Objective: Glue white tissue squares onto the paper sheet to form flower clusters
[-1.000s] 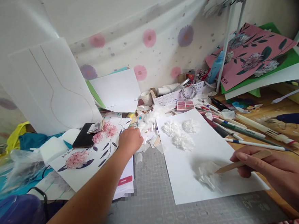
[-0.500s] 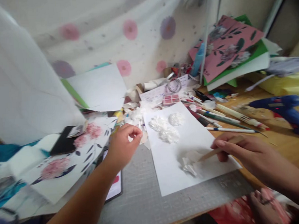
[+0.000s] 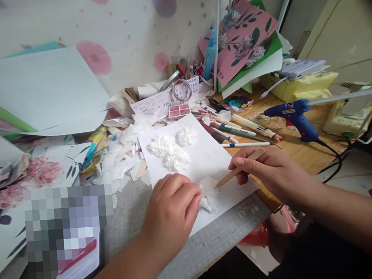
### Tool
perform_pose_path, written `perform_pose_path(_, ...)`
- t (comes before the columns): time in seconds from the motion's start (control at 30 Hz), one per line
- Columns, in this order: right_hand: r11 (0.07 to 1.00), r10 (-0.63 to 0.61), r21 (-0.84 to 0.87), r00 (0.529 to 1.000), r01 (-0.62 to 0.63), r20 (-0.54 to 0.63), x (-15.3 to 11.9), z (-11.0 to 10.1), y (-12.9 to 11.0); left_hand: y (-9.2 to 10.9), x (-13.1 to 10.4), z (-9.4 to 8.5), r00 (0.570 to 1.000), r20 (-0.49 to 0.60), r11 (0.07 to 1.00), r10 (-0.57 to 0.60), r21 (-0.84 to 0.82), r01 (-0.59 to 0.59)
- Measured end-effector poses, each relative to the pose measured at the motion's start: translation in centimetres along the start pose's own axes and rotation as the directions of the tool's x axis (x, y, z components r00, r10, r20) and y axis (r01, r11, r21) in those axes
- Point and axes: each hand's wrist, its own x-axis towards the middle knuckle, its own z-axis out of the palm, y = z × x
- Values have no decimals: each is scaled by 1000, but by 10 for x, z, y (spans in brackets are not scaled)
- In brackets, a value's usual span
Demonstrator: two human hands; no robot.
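Observation:
My right hand grips a flat wooden stick slantwise, its lower end at a crumpled piece of white tissue paper. That piece lies on a white sheet of paper. My left hand is closed, back of the hand up, right at the left edge of the tissue. Its fingertips are mostly hidden, so I cannot see whether they pinch anything. Farther up the sheet are ruffled white paper flowers, two close together and one separate.
A grey cutting mat lies beneath the sheet. Tissue scraps are heaped to the left, and a phone is at lower left. Pens and brushes crowd the right side, near a blue glue gun with a cable.
My left hand has come right and down to the tissue piece, its pinch now turned downward. My right hand still has the stick at the tissue. The view has swung to the right.

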Motion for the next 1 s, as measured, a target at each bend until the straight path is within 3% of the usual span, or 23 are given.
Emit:
perform_pose_path(0.13, 996, -11, 88, 994, 20, -109, -3, -4, -6, 4, -2, -2, 995, 35, 990, 90, 104, -93)
perform_pose_path(0.2, 997, -43, 53, 994, 48, -103, -5, -3, -13, 4, -3, -1, 994, 39, 987, 99, 122, -103)
perform_pose_path(0.43, 961, -205, -163, 971, 223, 124, -5, 11, -27, 2, -3, 3, 994, 41, 985, 103, 133, -108)
perform_pose_path(0.6, 854, -286, -382, 932, 354, 225, -3, 19, -24, -1, 0, 7, 998, 31, 993, 54, 103, -57)
perform_pose_path(0.83, 754, -224, -555, 932, 351, 286, 13, 32, -32, -5, 2, 11, 997, 5, 993, -78, -90, 78)
perform_pose_path(1.0, 804, -146, -525, 948, 280, 281, 25, 38, -36, -5, 3, 14, 991, 39, 983, -129, -125, 133)
